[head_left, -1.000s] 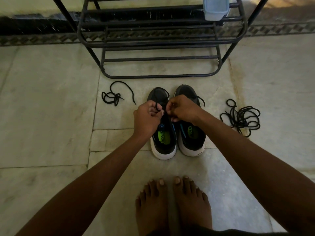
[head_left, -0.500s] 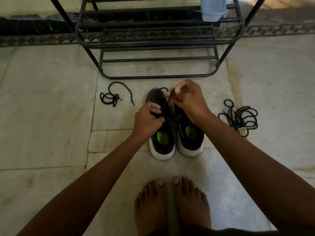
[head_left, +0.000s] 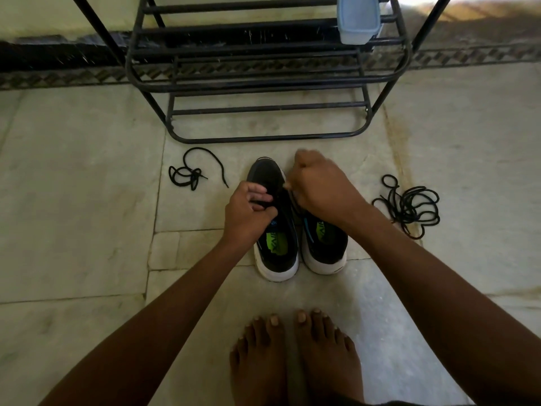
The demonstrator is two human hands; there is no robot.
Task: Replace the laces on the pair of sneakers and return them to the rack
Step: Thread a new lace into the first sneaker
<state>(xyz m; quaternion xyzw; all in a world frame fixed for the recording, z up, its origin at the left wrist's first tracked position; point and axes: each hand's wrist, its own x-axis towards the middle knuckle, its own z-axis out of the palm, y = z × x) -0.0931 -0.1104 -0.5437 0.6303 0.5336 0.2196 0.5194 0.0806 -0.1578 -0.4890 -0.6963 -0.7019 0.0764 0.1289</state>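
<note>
On the floor before the rack (head_left: 263, 139), my left hand (head_left: 248, 212) pinches the lace on the left sneaker (head_left: 276, 250); my right hand (head_left: 319, 186), clenched, grips that lace over the right sneaker (head_left: 325, 247).

Home entryway: shoe rack (head_left: 263, 83), marble floor (head_left: 73, 200).

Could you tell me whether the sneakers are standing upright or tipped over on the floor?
Upright: both sneakers rest on their white soles, openings facing up with the green insoles visible.
</note>
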